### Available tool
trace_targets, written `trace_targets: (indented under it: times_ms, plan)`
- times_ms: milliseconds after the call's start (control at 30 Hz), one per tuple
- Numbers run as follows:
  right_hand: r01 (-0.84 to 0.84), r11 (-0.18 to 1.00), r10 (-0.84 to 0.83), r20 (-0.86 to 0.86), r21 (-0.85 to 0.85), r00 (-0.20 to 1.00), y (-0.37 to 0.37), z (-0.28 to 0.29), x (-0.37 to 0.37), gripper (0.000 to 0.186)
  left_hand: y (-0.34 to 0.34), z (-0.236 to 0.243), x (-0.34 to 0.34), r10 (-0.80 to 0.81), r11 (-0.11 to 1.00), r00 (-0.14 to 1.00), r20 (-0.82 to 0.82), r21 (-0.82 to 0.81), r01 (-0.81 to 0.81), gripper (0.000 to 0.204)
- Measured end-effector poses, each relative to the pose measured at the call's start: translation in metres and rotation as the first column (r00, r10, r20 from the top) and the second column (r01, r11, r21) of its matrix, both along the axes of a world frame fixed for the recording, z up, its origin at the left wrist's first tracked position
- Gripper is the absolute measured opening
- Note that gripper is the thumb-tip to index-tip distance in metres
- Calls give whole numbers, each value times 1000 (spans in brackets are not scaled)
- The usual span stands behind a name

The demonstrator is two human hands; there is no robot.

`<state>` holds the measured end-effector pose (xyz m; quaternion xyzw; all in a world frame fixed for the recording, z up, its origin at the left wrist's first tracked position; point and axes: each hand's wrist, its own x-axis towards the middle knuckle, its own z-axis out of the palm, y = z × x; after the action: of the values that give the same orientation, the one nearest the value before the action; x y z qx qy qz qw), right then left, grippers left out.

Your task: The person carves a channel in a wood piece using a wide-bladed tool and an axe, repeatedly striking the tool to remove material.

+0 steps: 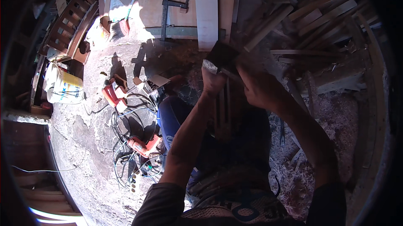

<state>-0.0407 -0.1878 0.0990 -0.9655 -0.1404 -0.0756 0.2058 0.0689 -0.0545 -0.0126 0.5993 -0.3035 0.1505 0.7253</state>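
Observation:
In front of my lap I hold a dark, box-like block (222, 54) between both hands; a small bright face shows at its left end. My left hand (213, 82) is closed around its left, lower side. On the other side my right hand (254, 84) grips it, the fingers partly in shadow. Shade and blur hide what kind of thing the block is. Below it, narrow wooden strips (222, 108) run toward me between my legs. Just beyond the block lies the near end of a long pale board (206, 16).
A bar clamp (177, 3) lies on wooden panels ahead. To the left are an orange power drill (144, 145), a red power tool (113, 94), tangled cables and a white bucket (65, 84). Stacked timber (323, 12) and wood shavings (294, 184) cover the right side.

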Motion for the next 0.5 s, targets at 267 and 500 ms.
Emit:
trace_targets:
  times_ms: [267, 500]
  plan:
    - [114, 947, -169, 165, 299, 972, 13, 139, 13, 47, 4, -16, 25, -83, 988, 866, -493, 71, 135, 18]
    - [147, 989, -140, 192, -26, 971, 4, 26, 34, 46, -6, -9, 5, 7, 996, 922, -386, 86, 29, 15]
